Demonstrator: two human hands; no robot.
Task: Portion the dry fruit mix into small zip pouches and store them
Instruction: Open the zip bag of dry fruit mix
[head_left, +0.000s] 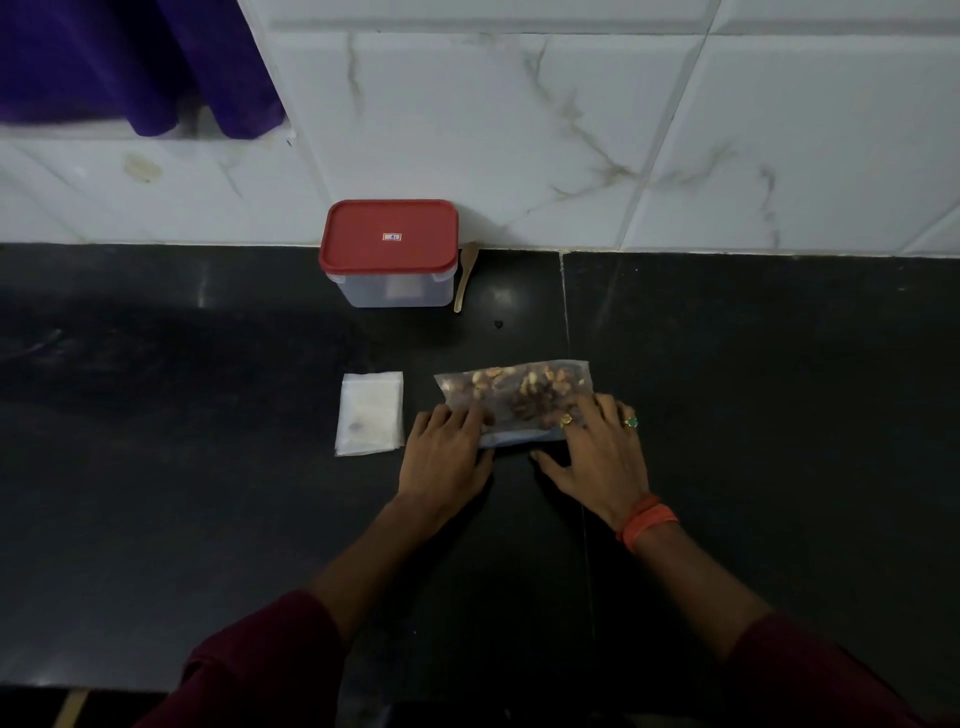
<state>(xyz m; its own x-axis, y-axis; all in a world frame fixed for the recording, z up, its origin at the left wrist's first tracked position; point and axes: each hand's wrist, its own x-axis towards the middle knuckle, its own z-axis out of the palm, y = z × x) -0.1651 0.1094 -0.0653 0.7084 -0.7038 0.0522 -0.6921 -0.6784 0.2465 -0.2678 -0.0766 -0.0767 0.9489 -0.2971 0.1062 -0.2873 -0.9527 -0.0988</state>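
Observation:
A clear zip bag of dry fruit mix lies flat on the black counter, its blue zip edge toward me. My left hand rests on the bag's left end, fingers laid over it. My right hand presses on the bag's right end with spread fingers, thumb on the counter. A small stack of empty clear zip pouches lies just left of the bag. Whether either hand pinches the bag's edge is hidden under the fingers.
A clear plastic box with a red lid stands against the white tiled wall. A wooden spoon lies at its right side. Purple cloth hangs at the top left. The counter's front edge runs along the bottom left.

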